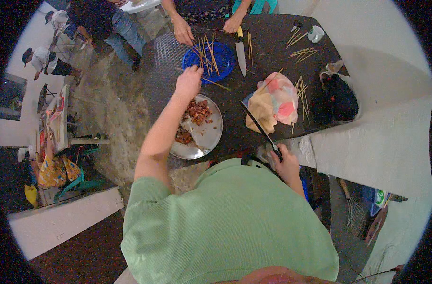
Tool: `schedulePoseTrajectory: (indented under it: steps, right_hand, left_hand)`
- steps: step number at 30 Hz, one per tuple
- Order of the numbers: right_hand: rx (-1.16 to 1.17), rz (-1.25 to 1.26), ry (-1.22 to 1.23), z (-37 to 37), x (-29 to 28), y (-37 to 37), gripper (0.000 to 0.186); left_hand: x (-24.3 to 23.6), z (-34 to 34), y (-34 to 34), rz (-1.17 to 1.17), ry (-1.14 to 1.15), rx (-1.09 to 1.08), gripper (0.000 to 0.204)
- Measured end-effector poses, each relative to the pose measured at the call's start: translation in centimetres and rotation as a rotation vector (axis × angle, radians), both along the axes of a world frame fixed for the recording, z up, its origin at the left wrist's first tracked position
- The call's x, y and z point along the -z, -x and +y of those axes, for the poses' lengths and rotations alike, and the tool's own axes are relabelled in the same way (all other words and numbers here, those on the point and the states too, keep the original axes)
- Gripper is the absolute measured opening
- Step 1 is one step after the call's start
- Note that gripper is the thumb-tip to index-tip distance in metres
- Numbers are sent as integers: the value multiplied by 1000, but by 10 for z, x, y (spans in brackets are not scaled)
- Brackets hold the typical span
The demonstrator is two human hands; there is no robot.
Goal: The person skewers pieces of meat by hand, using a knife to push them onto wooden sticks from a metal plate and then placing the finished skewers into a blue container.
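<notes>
My left hand (189, 81) reaches over the near rim of a blue plate (189, 57). Its fingers are closed around a thin skewer (217, 84) whose far part sticks out to the right. More wooden skewers (207, 53) lie crossed on the plate. Below my left forearm, a round metal tray (210, 137) carries chopped reddish-brown meat (198, 112) in two heaps. My right hand (287, 163), low at the table's near edge, grips the black handle of a knife (260, 124). The blade points up and left, beside a crumpled pink-and-white plastic bag (281, 97).
Across the dark table (273, 52), another person's hands (183, 31) work by the plate. A large yellow-handled knife (241, 53) lies there. Loose skewers (303, 99), a white mug (315, 33) and a black bag (340, 97) are at right. Other people stand at far left.
</notes>
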State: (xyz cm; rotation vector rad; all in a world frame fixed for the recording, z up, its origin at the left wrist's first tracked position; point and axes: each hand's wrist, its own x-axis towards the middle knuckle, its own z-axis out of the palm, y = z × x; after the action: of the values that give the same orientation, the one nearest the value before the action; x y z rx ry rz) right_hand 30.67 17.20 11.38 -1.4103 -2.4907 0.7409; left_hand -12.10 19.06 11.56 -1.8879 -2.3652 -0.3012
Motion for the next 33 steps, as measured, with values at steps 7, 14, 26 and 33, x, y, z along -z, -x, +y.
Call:
schedulePoseTrajectory:
  steps: [7, 14, 26, 33]
  right_hand:
    - [-13, 44, 68, 30, 3, -10, 32]
    - [-107, 71, 97, 54, 5, -15, 29]
    - [-348, 68, 93, 75, 10, 46, 35]
    - [-708, 138, -147, 66, 47, 82, 32]
  left_hand:
    - [14, 75, 40, 72, 183, 245, 23]
    - [58, 119, 92, 60, 246, 92, 34]
    - [6, -71, 28, -416, -85, -186, 34]
    - [65, -208, -76, -593, -120, -793, 22]
